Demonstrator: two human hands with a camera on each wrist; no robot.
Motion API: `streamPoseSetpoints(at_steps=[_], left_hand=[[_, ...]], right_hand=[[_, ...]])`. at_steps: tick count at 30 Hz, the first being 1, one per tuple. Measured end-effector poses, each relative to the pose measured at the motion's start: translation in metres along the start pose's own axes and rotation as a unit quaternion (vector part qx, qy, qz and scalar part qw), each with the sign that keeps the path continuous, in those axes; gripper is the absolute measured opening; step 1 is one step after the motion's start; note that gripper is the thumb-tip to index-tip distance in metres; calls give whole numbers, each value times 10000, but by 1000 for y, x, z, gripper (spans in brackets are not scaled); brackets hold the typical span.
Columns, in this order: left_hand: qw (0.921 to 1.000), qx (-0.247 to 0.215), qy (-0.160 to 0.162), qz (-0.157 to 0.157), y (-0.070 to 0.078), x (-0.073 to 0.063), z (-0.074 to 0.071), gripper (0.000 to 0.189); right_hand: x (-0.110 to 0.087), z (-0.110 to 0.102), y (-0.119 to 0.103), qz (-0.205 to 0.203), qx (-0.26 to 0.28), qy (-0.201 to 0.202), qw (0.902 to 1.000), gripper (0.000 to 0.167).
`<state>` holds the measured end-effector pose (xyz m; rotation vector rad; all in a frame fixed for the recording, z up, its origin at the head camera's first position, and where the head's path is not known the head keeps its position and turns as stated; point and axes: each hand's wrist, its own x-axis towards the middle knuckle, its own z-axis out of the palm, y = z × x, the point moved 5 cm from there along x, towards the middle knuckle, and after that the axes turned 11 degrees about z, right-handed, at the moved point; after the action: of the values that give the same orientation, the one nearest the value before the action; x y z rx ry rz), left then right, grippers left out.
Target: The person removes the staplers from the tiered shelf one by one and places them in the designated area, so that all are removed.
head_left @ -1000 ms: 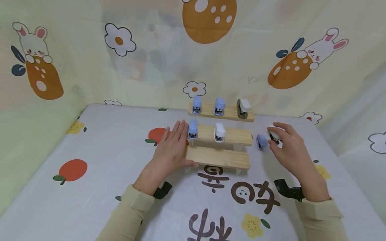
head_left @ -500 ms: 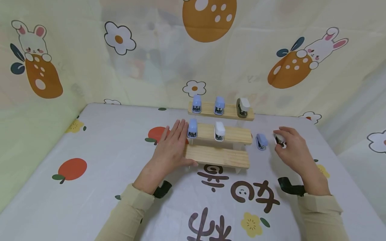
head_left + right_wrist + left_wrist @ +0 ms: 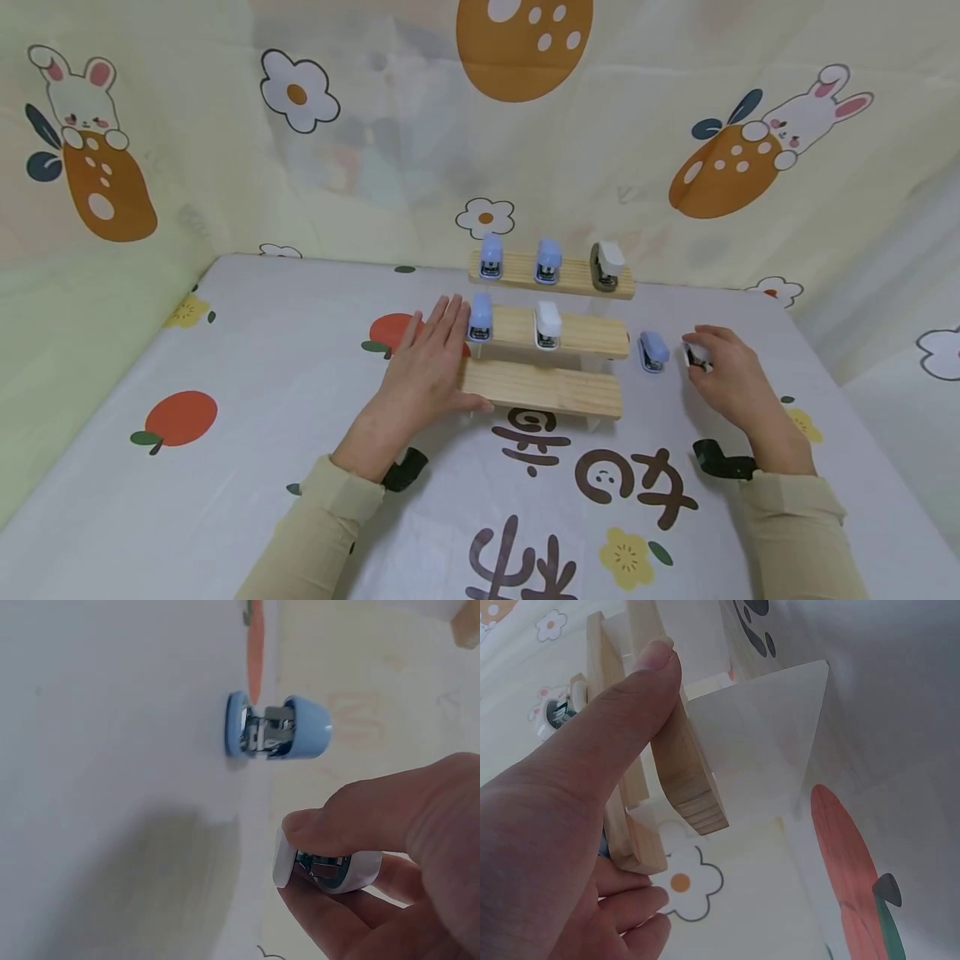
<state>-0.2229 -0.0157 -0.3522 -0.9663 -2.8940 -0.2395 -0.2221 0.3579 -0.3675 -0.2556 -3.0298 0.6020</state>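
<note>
My left hand (image 3: 422, 377) lies along the left end of a three-step wooden display stand (image 3: 543, 389), fingers straight. In the left wrist view its thumb (image 3: 630, 701) presses on the front plank (image 3: 692, 776), while the other fingers reach past the end of the plank behind. A small white stapler (image 3: 363, 871) is pinched between the thumb and fingers of my right hand (image 3: 738, 387), which partly cover it. Just left of that hand, a blue mini stapler (image 3: 654, 352) stands on the table. On the middle step are a blue stapler (image 3: 481, 318) and a white stapler (image 3: 548, 323).
The top step (image 3: 517, 268) carries two blue staplers and a grey-and-white stapler (image 3: 607, 265). Clear supports (image 3: 761, 727) hold up the planks. A patterned cloth (image 3: 300, 500) covers the table, and a printed curtain (image 3: 390, 167) hangs behind.
My right hand has moved right, then slightly down, with the white stapler, away from the blue stapler on the table. My left hand stays at the stand.
</note>
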Motion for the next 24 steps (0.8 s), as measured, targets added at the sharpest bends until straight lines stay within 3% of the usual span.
streamPoseSetpoints(at_steps=[15, 24], left_hand=[[9999, -86, -58, -46, -1, 0, -1, 135], [9998, -132, -110, -123, 0, 0, -2, 136]], right_hand=[[14, 13, 17, 152, -97, -542, 9984, 44], [11, 16, 21, 201, -30, -900, 9957, 49]])
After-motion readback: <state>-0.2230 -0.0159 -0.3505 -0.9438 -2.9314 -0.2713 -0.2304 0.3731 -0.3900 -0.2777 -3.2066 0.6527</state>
